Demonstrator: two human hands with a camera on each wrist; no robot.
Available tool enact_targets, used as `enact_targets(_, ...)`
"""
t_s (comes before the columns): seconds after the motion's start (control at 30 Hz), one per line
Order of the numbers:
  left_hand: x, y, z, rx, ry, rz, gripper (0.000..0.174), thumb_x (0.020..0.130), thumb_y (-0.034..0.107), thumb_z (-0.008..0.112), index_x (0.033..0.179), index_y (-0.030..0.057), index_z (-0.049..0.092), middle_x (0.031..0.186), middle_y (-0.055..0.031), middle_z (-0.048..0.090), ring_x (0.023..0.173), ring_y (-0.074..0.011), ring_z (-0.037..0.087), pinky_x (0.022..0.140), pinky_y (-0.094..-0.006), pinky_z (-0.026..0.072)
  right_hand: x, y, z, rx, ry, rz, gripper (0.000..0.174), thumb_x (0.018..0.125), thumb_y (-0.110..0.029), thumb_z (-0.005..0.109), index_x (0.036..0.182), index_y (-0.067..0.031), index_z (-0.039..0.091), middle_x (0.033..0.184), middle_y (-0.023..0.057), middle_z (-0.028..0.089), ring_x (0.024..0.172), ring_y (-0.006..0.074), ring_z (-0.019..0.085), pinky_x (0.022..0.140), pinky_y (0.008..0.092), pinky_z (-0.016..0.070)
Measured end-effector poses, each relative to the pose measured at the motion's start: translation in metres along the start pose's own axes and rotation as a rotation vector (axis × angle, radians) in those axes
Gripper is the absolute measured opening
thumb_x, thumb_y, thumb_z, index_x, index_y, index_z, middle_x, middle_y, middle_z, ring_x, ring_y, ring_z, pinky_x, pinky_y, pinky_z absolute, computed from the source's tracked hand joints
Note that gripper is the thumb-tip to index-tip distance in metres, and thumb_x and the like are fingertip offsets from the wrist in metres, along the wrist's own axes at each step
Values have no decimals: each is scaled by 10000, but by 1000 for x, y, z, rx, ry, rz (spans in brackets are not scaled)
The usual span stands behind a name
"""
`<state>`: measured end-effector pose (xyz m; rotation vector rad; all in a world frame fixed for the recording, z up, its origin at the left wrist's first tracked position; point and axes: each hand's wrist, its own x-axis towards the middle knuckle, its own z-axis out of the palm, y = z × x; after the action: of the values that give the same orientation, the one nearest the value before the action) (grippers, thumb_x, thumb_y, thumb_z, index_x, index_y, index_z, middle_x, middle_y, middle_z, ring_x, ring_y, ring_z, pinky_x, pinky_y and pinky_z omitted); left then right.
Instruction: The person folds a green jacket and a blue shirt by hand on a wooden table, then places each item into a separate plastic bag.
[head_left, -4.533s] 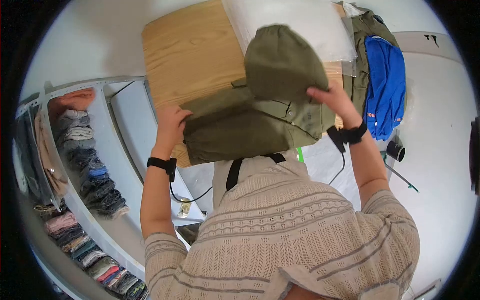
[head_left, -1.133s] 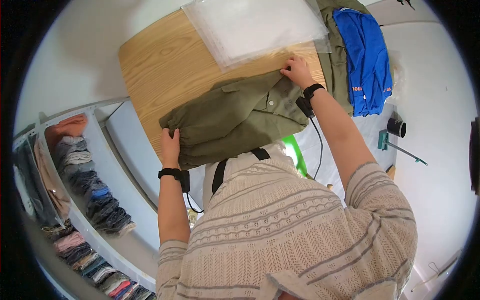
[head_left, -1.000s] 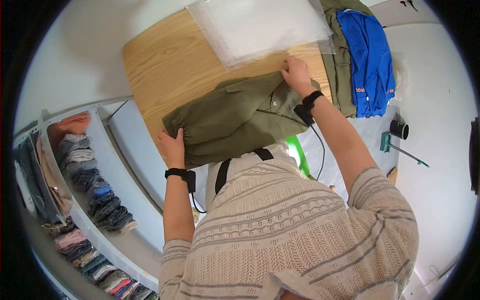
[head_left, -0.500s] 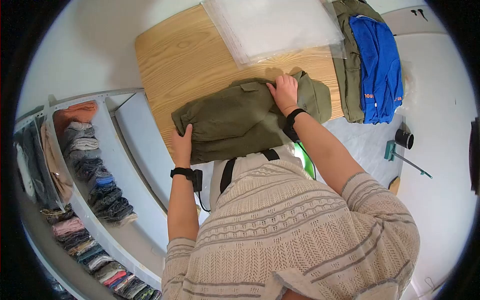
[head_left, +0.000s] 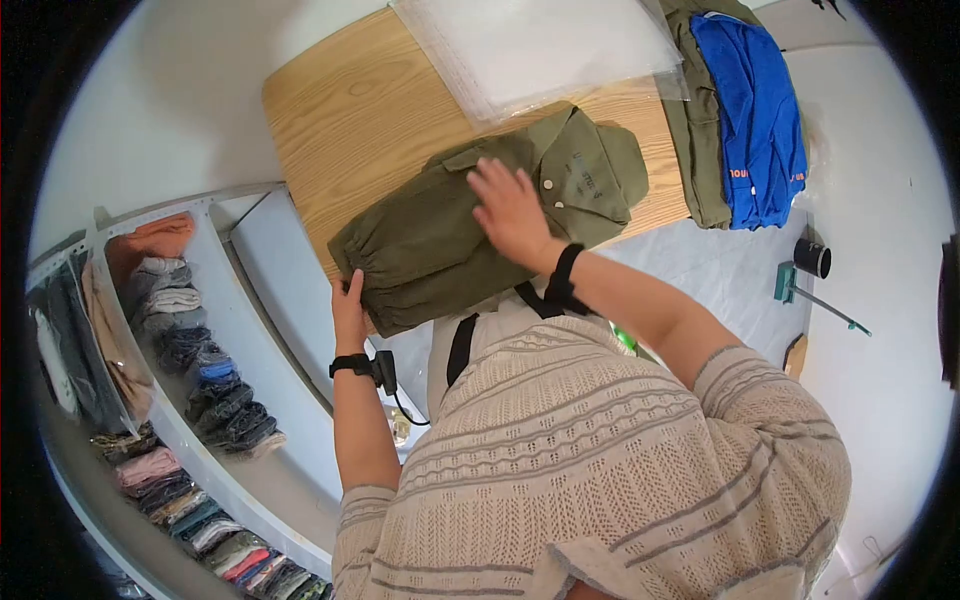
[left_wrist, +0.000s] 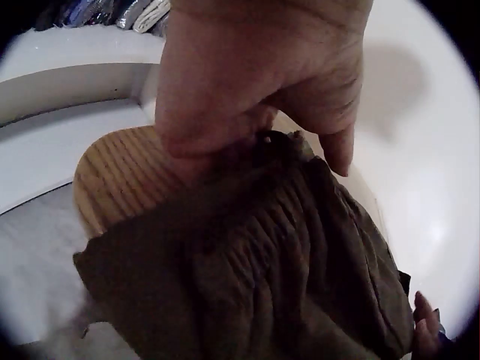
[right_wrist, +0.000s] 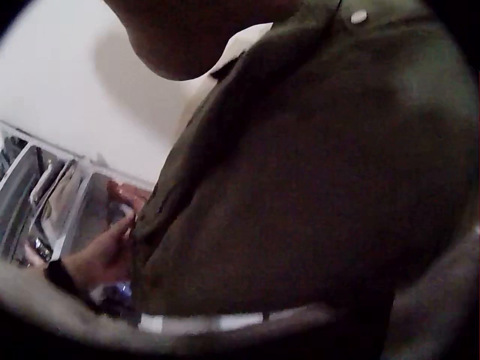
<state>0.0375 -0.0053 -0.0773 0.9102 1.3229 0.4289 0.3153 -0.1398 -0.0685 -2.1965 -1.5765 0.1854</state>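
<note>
An olive green jacket (head_left: 440,235), folded into a long bundle, lies slantwise on the wooden table; its collar, buttons and a printed mark show at the right end. The left hand (head_left: 349,312) grips the gathered end at the left, thumb on top. In the left wrist view that hand (left_wrist: 262,75) has its fingers curled at the gathered cloth (left_wrist: 255,262). The right hand (head_left: 512,215) is over the middle of the jacket with fingers spread; whether it touches the cloth is unclear. The right wrist view shows the jacket (right_wrist: 300,172) close up.
Clear plastic bags (head_left: 550,50) lie at the table's (head_left: 340,110) far side. Right of them are more olive garments (head_left: 705,150) and a blue garment (head_left: 750,120). Shelves of folded clothes (head_left: 210,370) stand at the left. A black cylinder (head_left: 812,258) and a green-headed tool (head_left: 785,283) are at the right.
The right hand, which earlier held up an olive piece, has moved left from the collar end to the jacket's middle, uncovering the collar and buttons. The left hand stays at the gathered end.
</note>
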Motion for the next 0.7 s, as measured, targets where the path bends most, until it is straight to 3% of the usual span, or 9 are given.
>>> enact_targets(0.17,-8,8,-4,50,-149,-101,569,818,269,666,1254,1,416,1203,-105,517,1037,-210,537,872,-325,449,-22,3,35,-88,-250,-57,540,911,-434,421,1391,-211,317,1460,106,241,1348,258,219,1071,485,190)
enact_targets(0.27,-11,19,-8,22,-252,-161,561,803,219,678,1249,3,415,1194,-113,525,1042,-219,543,880,-338,457,-21,9,40,-43,-196,-98,550,893,-414,468,1385,-214,322,1452,116,253,1337,269,246,1058,499,216)
enact_targets(0.37,-26,47,9,-3,-347,-125,556,795,159,670,1255,-13,408,1205,-127,522,1071,-233,532,917,-356,436,-23,14,41,-32,-212,-89,545,908,-433,431,1394,-217,309,1459,104,243,1347,261,227,1073,481,193)
enact_targets(0.47,-50,87,51,21,-460,-75,549,785,99,662,1255,-31,408,1215,-137,520,1088,-239,524,944,-359,416,-23,17,43,8,-224,-83,528,924,-431,402,1396,-214,310,1466,93,234,1354,253,211,1083,468,176)
enact_targets(0.67,-77,135,169,41,-551,28,502,792,102,661,1220,-21,428,1128,-112,550,1003,-225,557,870,-336,467,-20,36,39,238,-268,-40,496,935,-384,406,1386,-191,335,1466,83,243,1358,238,205,1090,455,163)
enact_targets(0.7,-76,137,189,57,-567,16,458,798,103,657,1188,-21,451,1113,-109,557,984,-213,562,848,-332,472,-19,41,38,593,-308,46,478,937,-343,420,1373,-158,351,1454,92,267,1335,239,249,1081,444,194)
